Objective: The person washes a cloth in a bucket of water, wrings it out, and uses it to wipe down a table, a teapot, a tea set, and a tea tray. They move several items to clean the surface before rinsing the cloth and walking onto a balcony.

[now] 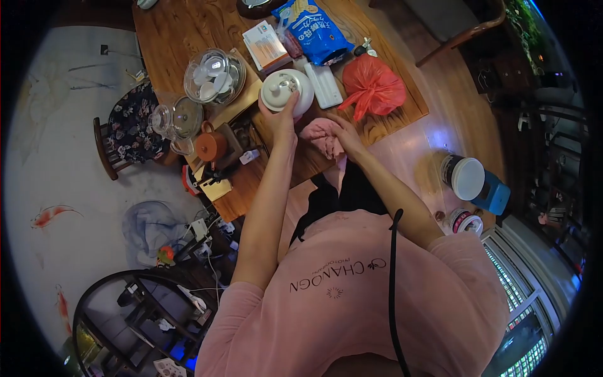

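Note:
My left hand [281, 118] is closed around the side of a white lidded porcelain pot [304, 94], its thumb lying up against the lid. The pot is upright, with a round knob on top and a small printed pattern. Close beside it on the right, my right hand [347, 134] is closed on a crumpled pink cloth [321, 134], whose end hangs down past the table edge. Behind the pot are a white rectangular case [324, 86] and a white and orange box [266, 48].
On the wooden table [179, 28] stand a glass bowl of small cups [215, 75], a brown clay teapot [211, 145], a blue snack bag [314, 31] and a red plastic bag [375, 87]. A patterned chair [139, 122] is at left; a white-lidded bucket [468, 178] is on the right.

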A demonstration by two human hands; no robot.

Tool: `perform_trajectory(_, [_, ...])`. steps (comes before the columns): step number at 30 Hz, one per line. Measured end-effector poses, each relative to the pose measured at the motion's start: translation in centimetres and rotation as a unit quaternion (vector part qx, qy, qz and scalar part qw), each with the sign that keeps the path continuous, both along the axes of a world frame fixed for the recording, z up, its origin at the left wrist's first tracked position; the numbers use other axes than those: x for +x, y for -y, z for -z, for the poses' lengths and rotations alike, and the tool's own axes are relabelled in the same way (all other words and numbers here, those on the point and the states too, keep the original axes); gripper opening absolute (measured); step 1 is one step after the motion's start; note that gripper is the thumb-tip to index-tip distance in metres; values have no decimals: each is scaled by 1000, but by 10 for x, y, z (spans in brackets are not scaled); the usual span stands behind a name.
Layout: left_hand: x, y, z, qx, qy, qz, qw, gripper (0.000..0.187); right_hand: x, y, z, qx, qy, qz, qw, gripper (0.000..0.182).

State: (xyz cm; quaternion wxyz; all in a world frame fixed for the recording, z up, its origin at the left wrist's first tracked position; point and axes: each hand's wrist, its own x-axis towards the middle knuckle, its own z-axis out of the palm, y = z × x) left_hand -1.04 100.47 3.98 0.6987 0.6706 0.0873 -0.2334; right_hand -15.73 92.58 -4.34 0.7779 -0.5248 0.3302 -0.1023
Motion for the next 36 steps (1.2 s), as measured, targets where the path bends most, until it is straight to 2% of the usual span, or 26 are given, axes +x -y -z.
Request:
perform_trajectory(2, [6, 1, 22, 9, 46, -21, 999, 99, 12, 13, 4, -18, -20, -28, 999, 44])
perform_trajectory(4, [6, 6, 23, 9, 51, -21, 998, 100, 12, 17, 9, -35, -40, -57, 997, 47])
perform_trajectory(7, [4, 12, 18, 4, 63, -19, 998, 101, 5, 22, 13, -26, -66, -15, 997, 50])
perform_trajectory(9, [0, 17, 8, -8, 65, -8, 998, 101, -2, 27, 14, -43, -41, 40, 997, 51])
perform_trajectory(11, [-1, 21, 17, -36, 105, -14, 994, 102, -6, 33, 8, -38, -79, 11, 996, 51])
perform_trajectory(13, [1, 22, 31, -24, 158, -21, 987, 108, -11, 23, 0, -172, -12, 22, 985, 51])
perform_trajectory(14, [0, 22, 30, -14, 182, -22, 983, 110, -17, 23, -26, -264, -62, -42, 962, 49])
perform_trajectory(15, [-4, 21, 18, 25, 173, -17, 984, 112, -19, 18, -30, -260, -57, -57, 962, 49])
perform_trajectory(17, [-11, 18, 16, 90, 166, -34, 981, 112, -24, 10, -33, -515, 8, -129, 848, 51])
perform_trajectory(18, [-22, 12, 12, 112, 179, -31, 977, 106, -24, 1, -33, -514, 14, -136, 847, 51])
perform_trajectory(19, [-35, -1, 7, 113, 179, -38, 977, 106, -25, -10, -29, -585, -10, -143, 798, 51])
perform_trajectory(20, [-50, -18, 1, 116, 145, -26, 982, 93, -25, -20, -23, -651, -33, -147, 744, 51])
perform_trajectory(23, [-82, -90, -14, 169, 102, -10, 980, 56, -21, -41, -11, -639, -27, -162, 751, 51])
perform_trajectory(25, [-81, -139, 7, 229, 87, -106, 964, 48, -13, -53, -12, -630, -8, -175, 756, 50])
perform_trajectory(26, [-78, -159, 29, 225, 87, -108, 964, 48, -8, -60, -14, -620, 14, -190, 761, 49])
perform_trajectory(28, [-62, -181, 69, 312, 92, -178, 929, 51, 1, -75, -17, -621, 36, -203, 756, 49])
perform_trajectory(31, [-43, -159, 70, 342, 163, -207, 902, 51, 2, -92, -21, -601, 81, -267, 749, 54])
perform_trajectory(32, [-37, -153, 70, 334, 163, -204, 906, 51, 1, -94, -26, -607, 76, -265, 745, 54])
perform_trajectory(34, [-35, -142, 69, 386, 158, -235, 878, 53, -8, -95, -29, -574, 100, -289, 760, 52])
perform_trajectory(36, [-36, -143, 66, 363, 132, -227, 894, 53, -14, -96, -24, -569, 99, -281, 766, 52])
